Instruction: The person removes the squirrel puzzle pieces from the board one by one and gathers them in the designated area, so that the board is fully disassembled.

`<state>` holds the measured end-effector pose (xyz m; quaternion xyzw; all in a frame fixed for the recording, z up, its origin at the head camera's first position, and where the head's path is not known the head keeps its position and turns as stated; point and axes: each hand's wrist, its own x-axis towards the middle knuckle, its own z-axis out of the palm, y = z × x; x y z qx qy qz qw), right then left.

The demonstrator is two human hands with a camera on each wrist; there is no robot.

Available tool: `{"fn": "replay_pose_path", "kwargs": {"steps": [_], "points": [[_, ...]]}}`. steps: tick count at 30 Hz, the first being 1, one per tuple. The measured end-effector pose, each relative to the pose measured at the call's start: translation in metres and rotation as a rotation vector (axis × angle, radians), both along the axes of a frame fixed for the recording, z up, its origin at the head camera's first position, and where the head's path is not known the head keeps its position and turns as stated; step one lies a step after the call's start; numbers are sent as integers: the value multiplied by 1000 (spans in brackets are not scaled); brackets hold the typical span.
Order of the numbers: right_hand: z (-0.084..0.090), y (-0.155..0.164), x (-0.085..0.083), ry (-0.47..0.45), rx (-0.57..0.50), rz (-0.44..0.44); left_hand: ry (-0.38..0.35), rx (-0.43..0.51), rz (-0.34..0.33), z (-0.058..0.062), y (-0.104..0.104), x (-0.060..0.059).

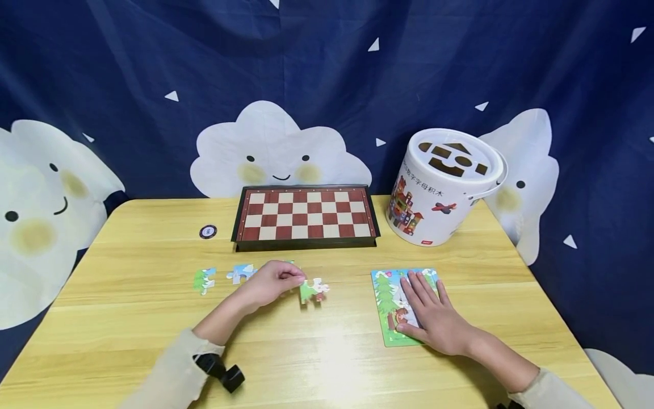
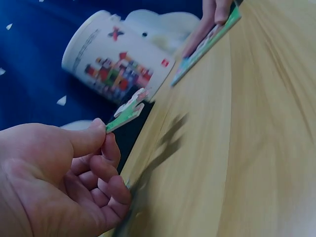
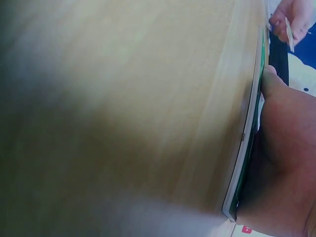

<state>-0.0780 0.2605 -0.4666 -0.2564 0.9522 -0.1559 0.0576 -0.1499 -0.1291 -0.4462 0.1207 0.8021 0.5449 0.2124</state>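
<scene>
pinching a green jigsaw piece (image 1: 313, 291) btwn thumb & fingers, left hand (image 1: 269, 283) holds it just above the bench (image 1: 153, 318). right hand (image 1: 434, 315) lies flat, fingers straight, on the puzzle board (image 1: 390, 307). 2 loose pieces (image 1: 204, 280) to the left; chessboard (image 1: 305, 216) & block bucket (image 1: 444, 187) behind.

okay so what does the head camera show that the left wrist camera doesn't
Only the head view shows the chessboard, two loose puzzle pieces left of the left hand, a small round black disc, and the whole table.

Only the left wrist view shows the grip up close: thumb and fingers pinch the green puzzle piece by its edge, lifted off the wood.

Both show that piece, the white toy bucket, and the right hand lying flat on the puzzle board.
</scene>
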Motion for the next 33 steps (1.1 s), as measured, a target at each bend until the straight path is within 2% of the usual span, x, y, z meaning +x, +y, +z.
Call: {"fn": "replay_pose_path", "kwargs": {"steps": [6, 17, 20, 26, 33], "points": [[4, -2, 0, -48, 35, -19, -35, 10, 45, 0, -43, 7], [3, -3, 0, -33, 34, -13, -62, -35, 104, 8, -125, 24], [3, -3, 1, -18, 26, -9, -59, -57, 105, 11, -146, 29], [3, -2, 2, 15, 9, -1, -57, -86, 57, 9, -180, 36], [2, -2, 1, -32, 28, -20, -40, -175, 55, 3, -203, 38]]}}
